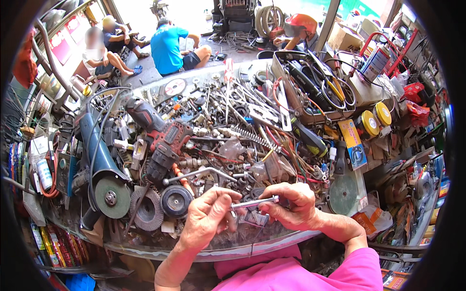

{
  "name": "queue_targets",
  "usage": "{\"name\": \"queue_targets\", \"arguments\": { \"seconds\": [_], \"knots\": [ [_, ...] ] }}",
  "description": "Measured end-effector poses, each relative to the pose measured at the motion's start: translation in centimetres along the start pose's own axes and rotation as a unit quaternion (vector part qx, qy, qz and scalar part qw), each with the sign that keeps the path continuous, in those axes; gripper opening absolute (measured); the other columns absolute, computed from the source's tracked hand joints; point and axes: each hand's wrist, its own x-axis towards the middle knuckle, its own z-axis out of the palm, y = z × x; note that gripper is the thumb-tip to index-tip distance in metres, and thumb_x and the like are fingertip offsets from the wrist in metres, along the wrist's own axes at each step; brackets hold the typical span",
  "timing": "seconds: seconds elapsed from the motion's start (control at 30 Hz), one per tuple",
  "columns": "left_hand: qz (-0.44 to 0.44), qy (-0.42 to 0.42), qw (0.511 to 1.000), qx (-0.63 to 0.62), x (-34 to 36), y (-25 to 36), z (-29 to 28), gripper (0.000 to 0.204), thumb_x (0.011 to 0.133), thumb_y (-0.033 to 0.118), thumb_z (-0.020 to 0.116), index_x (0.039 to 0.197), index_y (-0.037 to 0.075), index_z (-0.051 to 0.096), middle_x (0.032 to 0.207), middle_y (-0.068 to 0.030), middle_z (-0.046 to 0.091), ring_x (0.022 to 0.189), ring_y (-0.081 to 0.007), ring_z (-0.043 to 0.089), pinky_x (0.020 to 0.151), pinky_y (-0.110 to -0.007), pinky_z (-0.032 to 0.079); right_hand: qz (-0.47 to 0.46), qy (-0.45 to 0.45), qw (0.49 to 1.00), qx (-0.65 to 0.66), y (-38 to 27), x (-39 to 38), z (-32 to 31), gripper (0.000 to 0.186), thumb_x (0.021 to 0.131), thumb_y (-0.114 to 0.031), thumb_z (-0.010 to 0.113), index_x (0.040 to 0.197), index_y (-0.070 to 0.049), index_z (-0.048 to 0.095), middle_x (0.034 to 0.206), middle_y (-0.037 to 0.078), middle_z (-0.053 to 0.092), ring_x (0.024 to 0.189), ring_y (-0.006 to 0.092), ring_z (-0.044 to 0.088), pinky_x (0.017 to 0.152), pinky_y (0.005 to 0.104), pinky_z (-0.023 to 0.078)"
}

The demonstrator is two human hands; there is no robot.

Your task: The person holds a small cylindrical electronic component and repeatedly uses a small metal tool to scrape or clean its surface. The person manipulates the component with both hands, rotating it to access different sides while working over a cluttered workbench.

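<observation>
A slim silver bolt [252, 203] is held nearly level between my hands over the near edge of a cluttered bench. My left hand [208, 216] is closed on its left end, and another bit of metal shows below those fingers, too small to name. With thumb and fingers, my right hand [293, 206] pinches the bolt near its right end, where a wider tip shows. Just beyond my left hand lie a black wheel [176, 201] and a bent metal rod [204, 170].
An angle grinder [97, 145] and a red-black cordless drill [167, 140] lie on the left. Loose hardware covers the middle. A tool-filled box [310, 114] stands back right, near yellow round tins [370, 123]. Several people sit beyond the bench, one in a blue shirt [165, 48].
</observation>
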Motion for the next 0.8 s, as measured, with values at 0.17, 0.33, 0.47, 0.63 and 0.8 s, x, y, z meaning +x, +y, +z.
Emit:
{"name": "queue_targets", "arguments": {
  "seconds": [0.17, 0.33, 0.47, 0.63, 0.8],
  "knots": [
    [0.061, 0.02, 0.998, -0.001, -0.5, -0.7, 0.1, 0.03, 0.088, 0.003, 0.069, 0.115, -0.002, 0.057, 0.095, -0.0041, 0.064, 0.077, -0.0077, 0.06, 0.069, -0.02, 0.05, 0.008, -0.024, 1.0, 0.004, -0.2, 0.4, -0.2, 0.016, 0.086, -0.006, 0.072, 0.098, 0.001, 0.065, 0.069, 0.004, 0.068, 0.052, 0.0085, 0.064, 0.043, 0.0205, 0.048],
    [0.008, 0.012, 0.999, -0.039, -0.2, -0.5, 0.0, 0.025, 0.095, 0.018, 0.062, 0.111, -0.002, 0.059, 0.085, -0.0101, 0.068, 0.058, -0.0076, 0.06, 0.049, -0.017, 0.044, -0.01, -0.028, 1.0, -0.007, -0.5, 0.6, -0.4, 0.015, 0.085, -0.006, 0.072, 0.098, 0.0, 0.066, 0.068, 0.005, 0.068, 0.051, 0.0088, 0.065, 0.041, 0.02, 0.046],
    [0.044, 0.014, 0.999, -0.003, -0.2, -0.2, 0.5, 0.026, 0.094, 0.016, 0.064, 0.111, -0.003, 0.059, 0.085, -0.0091, 0.068, 0.061, -0.0071, 0.059, 0.051, -0.017, 0.044, 0.002, -0.017, 1.0, 0.001, -0.4, 0.6, -0.3, 0.016, 0.085, -0.005, 0.072, 0.099, 0.0, 0.066, 0.068, 0.004, 0.068, 0.051, 0.0083, 0.065, 0.04, 0.0199, 0.045],
    [0.054, 0.03, 0.998, 0.019, -0.5, -0.5, 0.1, 0.023, 0.093, 0.014, 0.065, 0.109, -0.002, 0.061, 0.084, -0.0074, 0.067, 0.059, -0.0066, 0.057, 0.05, -0.018, 0.044, 0.011, -0.019, 1.0, -0.001, -0.6, 0.3, -0.2, 0.021, 0.085, -0.01, 0.074, 0.1, -0.003, 0.063, 0.065, 0.004, 0.062, 0.049, 0.0088, 0.058, 0.042, 0.0239, 0.04],
    [-0.016, 0.034, 0.996, -0.079, -0.2, -0.1, 0.2, 0.015, 0.094, 0.011, 0.062, 0.101, -0.002, 0.063, 0.076, -0.0115, 0.069, 0.047, -0.0073, 0.056, 0.039, -0.016, 0.036, -0.003, -0.017, 1.0, 0.012, -0.5, 0.4, -0.3, 0.014, 0.086, -0.004, 0.071, 0.098, 0.002, 0.066, 0.069, 0.005, 0.068, 0.052, 0.0078, 0.064, 0.041, 0.0199, 0.047]
  ]
}}
